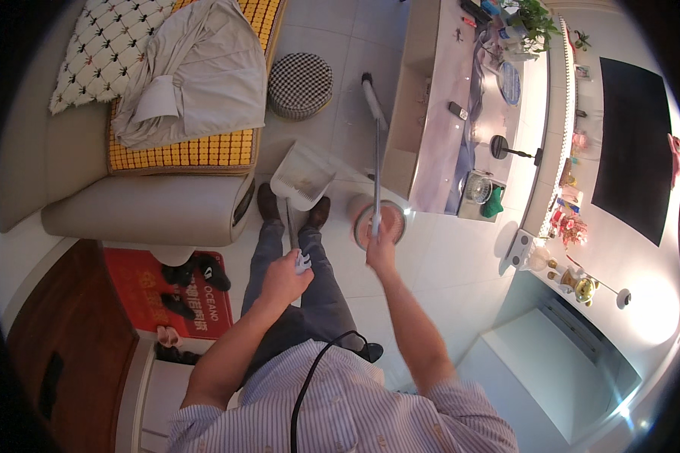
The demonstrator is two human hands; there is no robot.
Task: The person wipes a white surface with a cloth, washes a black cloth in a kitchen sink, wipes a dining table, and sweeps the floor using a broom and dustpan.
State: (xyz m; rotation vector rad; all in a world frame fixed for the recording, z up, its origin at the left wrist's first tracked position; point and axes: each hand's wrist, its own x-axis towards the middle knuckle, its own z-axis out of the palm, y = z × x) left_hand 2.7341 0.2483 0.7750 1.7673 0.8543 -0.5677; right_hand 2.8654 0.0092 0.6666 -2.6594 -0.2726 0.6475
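Observation:
My left hand (286, 277) grips the end of a long handle that runs down to a pale plastic dustpan (297, 172). The pan rests on the tiled floor just ahead of my shoes, with a little debris visible in it. In my right hand (381, 249) is the pole of a broom (377, 164). Its narrow bristled head (373, 102) lies on the floor, close alongside the low cabinet. Beneath my right hand stands a round pinkish container (396, 223), partly covered by the hand and pole; its contents are unclear.
A beige sofa (147, 209) with a yellow beaded mat flanks me on the left. Beyond the dustpan sits a houndstooth pouf (300, 85). The low cabinet (430, 141) bounds the right side. A red doormat (147, 300) with shoes lies at left, by a brown door (68, 340).

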